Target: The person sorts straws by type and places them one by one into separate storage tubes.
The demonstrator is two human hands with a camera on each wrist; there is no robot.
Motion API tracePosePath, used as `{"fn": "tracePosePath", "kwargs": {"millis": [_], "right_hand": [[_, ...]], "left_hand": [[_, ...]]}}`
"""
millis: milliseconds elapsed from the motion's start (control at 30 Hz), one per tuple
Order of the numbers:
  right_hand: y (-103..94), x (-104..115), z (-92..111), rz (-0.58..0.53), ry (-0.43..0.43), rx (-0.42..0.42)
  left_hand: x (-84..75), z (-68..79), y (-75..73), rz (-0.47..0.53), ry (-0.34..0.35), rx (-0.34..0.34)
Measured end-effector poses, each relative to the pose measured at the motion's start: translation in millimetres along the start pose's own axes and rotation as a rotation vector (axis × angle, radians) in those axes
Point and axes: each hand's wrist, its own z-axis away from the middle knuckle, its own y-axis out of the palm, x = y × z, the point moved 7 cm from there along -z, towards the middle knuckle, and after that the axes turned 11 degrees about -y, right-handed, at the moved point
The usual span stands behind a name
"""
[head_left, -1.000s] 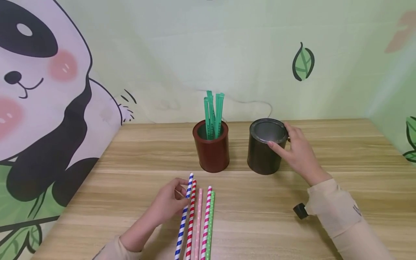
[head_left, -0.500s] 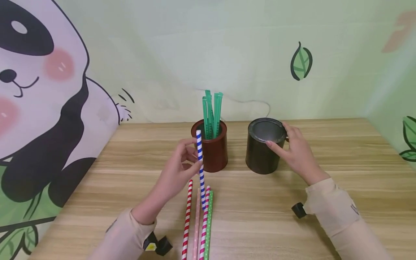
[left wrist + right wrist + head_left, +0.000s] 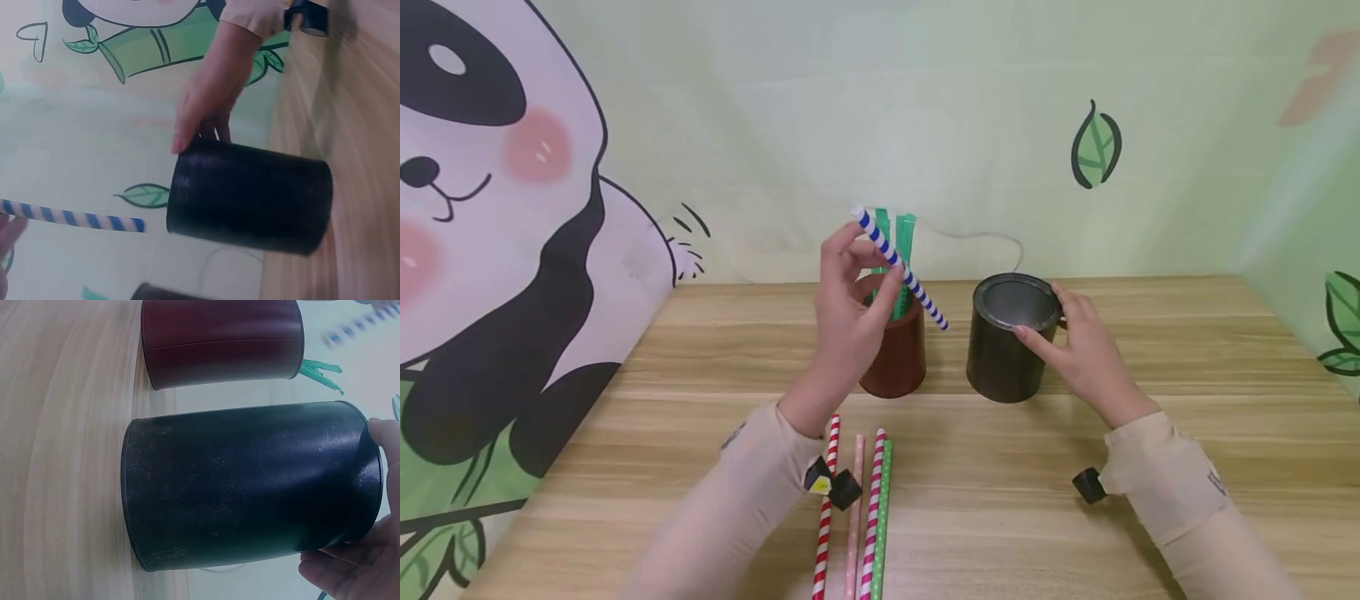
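My left hand (image 3: 850,312) pinches a blue-and-white striped paper straw (image 3: 917,289) between thumb and fingers. It is raised in front of the dark red cup (image 3: 897,367), and the straw slants down to the right. The straw's lower end (image 3: 128,224) is apart from the black cup (image 3: 250,197) in the left wrist view. My right hand (image 3: 1093,358) holds that cup at its upper right side, thumb at the near rim, fingers behind. The black cup (image 3: 250,487) stands upright on the table.
Several thin green strips (image 3: 906,242) stand in the red cup, partly hidden by my left hand. On the table lie a red-striped straw (image 3: 822,533), a pale pink one (image 3: 853,542), a pink-striped one (image 3: 871,525) and a green dotted one (image 3: 883,500). A wall rises behind.
My left hand has picked the blue-striped straw up from the left of the row, raised it toward the cups and tilted it. My right hand stays on the black cup.
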Motion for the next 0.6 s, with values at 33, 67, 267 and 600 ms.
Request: {"fn": "tracePosePath", "kwargs": {"millis": [33,67,267,600], "right_hand": [[0.0,-0.3,0.1,0.001,0.001,0.001],[0.0,-0.6,0.2,0.002,0.002,0.001],[-2.7,-4.7,0.2,0.001,0.002,-0.003],[-0.9,-7.7,0.4,-0.017,0.012,-0.003]], "left_hand": [[0.4,-2.9,3.4,0.031,0.012,-0.016],[1.0,-5.4,6.9,0.060,0.024,-0.028],[9.8,-12.0,30.6,0.150,0.111,-0.044],[33.7,-3.7,43.9,0.161,0.136,-0.050]]}}
